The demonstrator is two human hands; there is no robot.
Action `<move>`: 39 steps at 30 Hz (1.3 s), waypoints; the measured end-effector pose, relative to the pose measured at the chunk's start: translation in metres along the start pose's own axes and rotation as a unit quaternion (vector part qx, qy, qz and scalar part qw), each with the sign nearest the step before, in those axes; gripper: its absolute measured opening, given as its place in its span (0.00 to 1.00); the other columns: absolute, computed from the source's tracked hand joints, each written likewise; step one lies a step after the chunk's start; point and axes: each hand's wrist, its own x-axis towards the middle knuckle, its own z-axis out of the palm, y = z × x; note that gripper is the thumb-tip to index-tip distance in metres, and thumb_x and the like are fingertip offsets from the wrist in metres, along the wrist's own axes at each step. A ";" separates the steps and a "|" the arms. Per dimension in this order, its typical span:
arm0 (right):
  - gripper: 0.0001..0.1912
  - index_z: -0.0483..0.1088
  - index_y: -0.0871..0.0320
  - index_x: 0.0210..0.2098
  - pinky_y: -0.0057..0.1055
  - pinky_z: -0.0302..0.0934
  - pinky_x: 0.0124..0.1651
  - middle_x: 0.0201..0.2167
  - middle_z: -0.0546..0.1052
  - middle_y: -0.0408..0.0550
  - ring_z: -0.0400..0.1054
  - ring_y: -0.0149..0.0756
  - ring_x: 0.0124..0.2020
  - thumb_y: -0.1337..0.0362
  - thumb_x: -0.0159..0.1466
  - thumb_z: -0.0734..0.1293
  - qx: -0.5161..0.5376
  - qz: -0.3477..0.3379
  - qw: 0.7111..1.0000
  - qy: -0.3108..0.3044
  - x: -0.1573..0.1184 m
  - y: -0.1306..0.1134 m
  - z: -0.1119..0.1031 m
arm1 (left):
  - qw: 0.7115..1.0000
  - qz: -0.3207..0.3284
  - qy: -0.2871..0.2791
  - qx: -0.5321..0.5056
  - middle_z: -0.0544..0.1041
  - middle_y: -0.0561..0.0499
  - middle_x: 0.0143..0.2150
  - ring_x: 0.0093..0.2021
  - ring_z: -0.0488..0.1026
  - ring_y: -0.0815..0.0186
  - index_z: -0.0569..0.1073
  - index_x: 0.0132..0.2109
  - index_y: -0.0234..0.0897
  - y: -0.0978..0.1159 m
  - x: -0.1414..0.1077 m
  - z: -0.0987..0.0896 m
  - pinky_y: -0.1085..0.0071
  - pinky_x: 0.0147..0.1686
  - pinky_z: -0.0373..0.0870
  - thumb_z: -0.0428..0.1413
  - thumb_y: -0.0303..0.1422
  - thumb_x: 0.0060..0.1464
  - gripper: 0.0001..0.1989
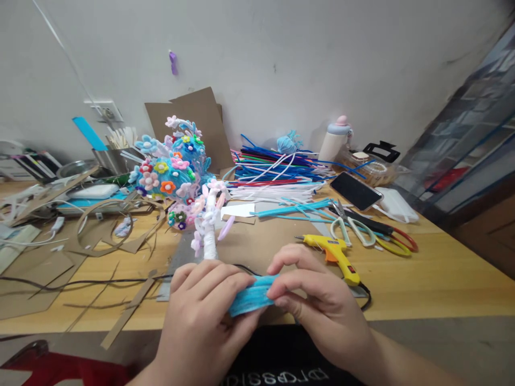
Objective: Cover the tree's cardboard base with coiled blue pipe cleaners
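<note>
Between my two hands is a light-blue fuzzy piece [251, 298] that looks like pipe cleaners lying side by side. My left hand [207, 308] is closed round its left part, with the thumb beneath. At its right end, my right hand [322, 303] pinches it between thumb and fingers. The palms hide part of the piece. Just beyond my left hand stands a fuzzy flower tree [210, 228] with a white wrapped stem and blue balls covered in small coloured flowers. A yellow glue gun [336, 252] lies beyond my right hand.
Pipe cleaners [277, 171] are piled along the wall. Scissors [348, 228], red-and-yellow-handled pliers [396, 238] and a phone [356, 191] lie at right. Cardboard scraps [129, 311] and a black cable [100, 281] spread across the left. A bottle [333, 142] stands behind.
</note>
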 end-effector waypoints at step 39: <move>0.06 0.74 0.49 0.41 0.47 0.50 0.56 0.47 0.72 0.44 0.64 0.42 0.50 0.67 0.66 0.69 -0.086 -0.057 0.994 -0.042 0.005 -0.009 -0.003 | 1.000 -0.011 -0.001 -0.011 0.80 0.58 0.36 0.37 0.74 0.63 0.77 0.40 0.43 0.001 -0.001 0.004 0.63 0.40 0.56 0.63 0.34 0.52 0.07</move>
